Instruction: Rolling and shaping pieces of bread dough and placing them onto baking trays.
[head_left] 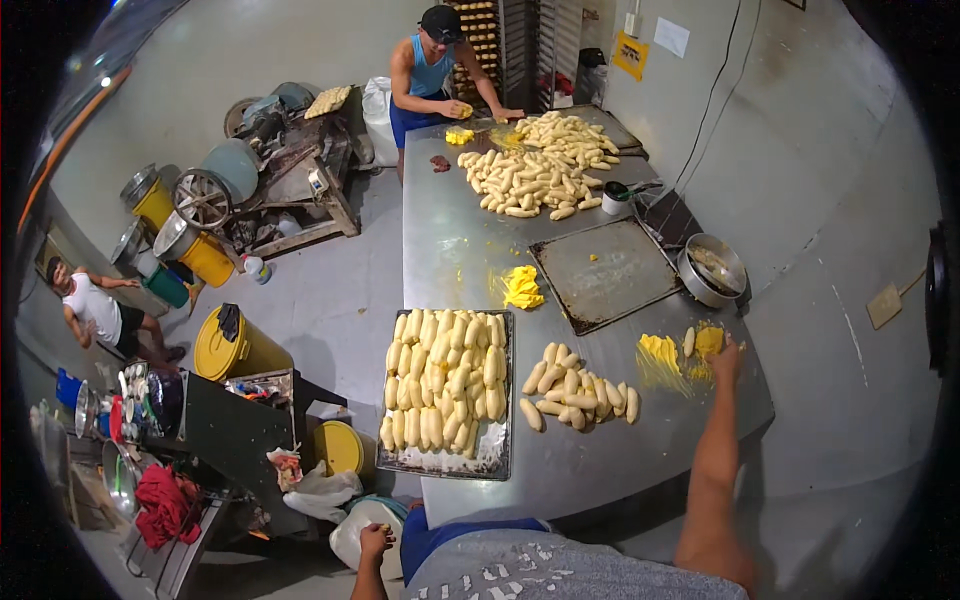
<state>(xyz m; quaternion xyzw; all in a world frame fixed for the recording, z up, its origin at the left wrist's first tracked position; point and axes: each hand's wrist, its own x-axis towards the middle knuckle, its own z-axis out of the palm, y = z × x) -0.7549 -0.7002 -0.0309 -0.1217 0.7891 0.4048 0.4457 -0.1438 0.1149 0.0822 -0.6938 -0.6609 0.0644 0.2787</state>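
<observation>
My right hand (pixel 724 357) reaches out to the right side of the steel table (pixel 455 250), its fingers on a dough piece coated in yellow spread (pixel 708 341). A smear of yellow spread (pixel 660 355) lies just left of it. A small pile of pale dough rolls (pixel 575 393) sits nearer me. A baking tray (pixel 495 462) filled with rows of rolls stands at the table's near left. My left hand (pixel 375 540) hangs low beside my body, fingers curled, holding nothing that I can see.
An empty dark tray (pixel 605 272), a metal bowl (pixel 712 268) and a yellow lump (pixel 522 287) lie mid-table. A large heap of rolls (pixel 535 170) is at the far end, where a person (pixel 435 70) works. Yellow buckets (pixel 235 345), machinery and another person (pixel 95 310) stand at left.
</observation>
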